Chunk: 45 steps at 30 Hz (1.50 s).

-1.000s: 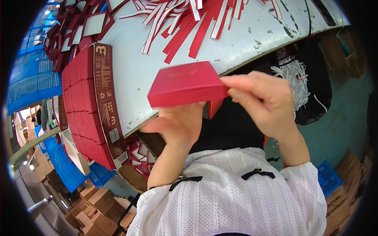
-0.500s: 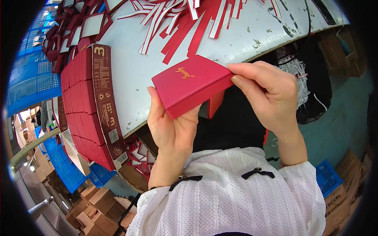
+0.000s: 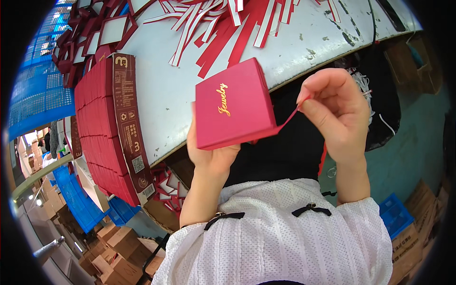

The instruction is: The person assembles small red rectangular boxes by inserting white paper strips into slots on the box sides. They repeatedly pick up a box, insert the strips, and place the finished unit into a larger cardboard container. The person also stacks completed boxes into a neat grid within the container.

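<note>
Red-wrapped square presentation box point(image 3: 232, 107) in hand; head view only. Box is off the bench point(image 3: 161, 95), held at its near edge, top face tipped to camera. Left hand point(image 3: 209, 159): grip from below, palm side under box, thumb along its left side, other fingers mostly hidden. Right hand point(image 3: 338, 111): grip pinched tight, thumb against forefinger, on the end of a thin red strip point(image 3: 289, 118). Strip runs taut to the box's lower right corner; can't tell how it's fixed there.

Handling, my judgement: keep left grip steady so box doesn't twist; hold strip in line with the side wall, even tension, no jerks, or the wrap may crease or tear at the corner. Fingertips best kept off the gold script point(image 3: 222, 99).

Materials: box looks like rigid board, smooth red paper, crisp corners. Flat red-and-white strips point(image 3: 247, 33) fan toward the bench's near edge. Bench top white, paint chipped toward the right. Stacked red boxes point(image 3: 97, 123) at its left edge, beside a brown printed carton panel point(image 3: 127, 104). Beyond them, shallow red trays point(image 3: 114, 29) with white bases, near a blue perforated plastic basket point(image 3: 33, 90).
</note>
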Motion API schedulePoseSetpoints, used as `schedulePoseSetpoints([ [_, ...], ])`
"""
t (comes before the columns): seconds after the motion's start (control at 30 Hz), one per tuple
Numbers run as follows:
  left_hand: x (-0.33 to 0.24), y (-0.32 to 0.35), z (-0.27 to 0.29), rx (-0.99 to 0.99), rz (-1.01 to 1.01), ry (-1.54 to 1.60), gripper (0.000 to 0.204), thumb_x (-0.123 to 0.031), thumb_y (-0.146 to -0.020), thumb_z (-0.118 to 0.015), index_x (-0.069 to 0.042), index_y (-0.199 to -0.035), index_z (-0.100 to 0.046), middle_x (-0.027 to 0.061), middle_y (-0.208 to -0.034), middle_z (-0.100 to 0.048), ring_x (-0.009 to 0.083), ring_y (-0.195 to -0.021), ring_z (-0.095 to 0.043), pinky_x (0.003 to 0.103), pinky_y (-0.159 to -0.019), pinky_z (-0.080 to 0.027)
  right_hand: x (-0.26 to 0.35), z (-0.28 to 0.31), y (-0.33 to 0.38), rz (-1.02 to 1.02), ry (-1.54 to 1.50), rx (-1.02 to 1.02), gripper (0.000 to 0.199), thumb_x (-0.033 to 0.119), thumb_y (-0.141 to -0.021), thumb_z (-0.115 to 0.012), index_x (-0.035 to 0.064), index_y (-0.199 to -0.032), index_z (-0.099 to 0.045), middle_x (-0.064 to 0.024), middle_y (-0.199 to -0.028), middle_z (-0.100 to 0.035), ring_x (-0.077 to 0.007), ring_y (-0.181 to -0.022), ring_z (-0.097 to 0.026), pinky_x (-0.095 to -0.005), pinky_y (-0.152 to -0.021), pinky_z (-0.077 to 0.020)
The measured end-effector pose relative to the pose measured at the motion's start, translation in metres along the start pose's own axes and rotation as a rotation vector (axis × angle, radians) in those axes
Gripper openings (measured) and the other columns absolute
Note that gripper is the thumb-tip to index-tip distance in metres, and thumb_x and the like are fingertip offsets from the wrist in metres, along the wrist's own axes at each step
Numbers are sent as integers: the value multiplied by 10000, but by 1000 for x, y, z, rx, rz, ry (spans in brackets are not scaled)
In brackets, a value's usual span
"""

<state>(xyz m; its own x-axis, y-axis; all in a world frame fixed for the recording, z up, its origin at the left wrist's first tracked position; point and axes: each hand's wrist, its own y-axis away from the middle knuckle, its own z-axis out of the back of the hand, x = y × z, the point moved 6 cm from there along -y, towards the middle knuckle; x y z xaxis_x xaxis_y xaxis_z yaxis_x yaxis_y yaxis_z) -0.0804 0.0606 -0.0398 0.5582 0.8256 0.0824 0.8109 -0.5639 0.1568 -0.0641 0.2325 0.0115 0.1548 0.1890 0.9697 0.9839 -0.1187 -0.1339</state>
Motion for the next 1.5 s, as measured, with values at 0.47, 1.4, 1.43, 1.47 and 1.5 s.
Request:
schedulePoseSetpoints([
  [0.47, 16, -5, 21, -24, 56, -133, 503, -352, -890, -195, 3, -1214, -343, 187, -1171, -443, 315, -1048, -475, 430, -871, -414, 15, -30, 6, 128, 411, 53, 264, -80, -670, -603, -10, -893, -480, -54, -716, -580, -98, -646, -565, -203, -610, -453],
  [1.4, -26, 40, -32, 256, -304, -1986, 133, -77, -714, -619, -38, -745, -496, 53, -788, -524, 185, -792, -493, 331, -804, -348, -24, -72, -32, 111, 506, 241, 137, 107, -794, -528, 17, -896, -542, -36, -686, -523, -103, -560, -465, -232, -521, -393],
  [1.43, -25, 46, -36, 288, -212, -1981, 97, -66, -737, -594, -39, -751, -502, 62, -816, -536, 211, -859, -504, 392, -926, -306, -17, -67, -50, 343, 656, 58, 189, 119, -791, -545, 19, -950, -531, -33, -731, -522, -99, -579, -459, -221, -530, -392],
  [1.47, -36, 58, -40, 183, -244, -1916, 76, -57, -744, -579, -34, -755, -507, 61, -815, -539, 199, -843, -506, 362, -865, -338, -26, -59, -71, 341, 660, -21, 246, 156, -791, -561, 15, -986, -507, -44, -758, -518, -101, -592, -459, -227, -541, -396],
  [1.5, -43, 71, -41, 91, -279, -1840, 56, -49, -750, -564, -30, -759, -512, 61, -813, -541, 187, -828, -509, 333, -805, -371, -36, -48, -90, 334, 672, -102, 308, 192, -792, -576, 11, -1023, -482, -54, -784, -513, -103, -606, -459, -234, -552, -399],
])
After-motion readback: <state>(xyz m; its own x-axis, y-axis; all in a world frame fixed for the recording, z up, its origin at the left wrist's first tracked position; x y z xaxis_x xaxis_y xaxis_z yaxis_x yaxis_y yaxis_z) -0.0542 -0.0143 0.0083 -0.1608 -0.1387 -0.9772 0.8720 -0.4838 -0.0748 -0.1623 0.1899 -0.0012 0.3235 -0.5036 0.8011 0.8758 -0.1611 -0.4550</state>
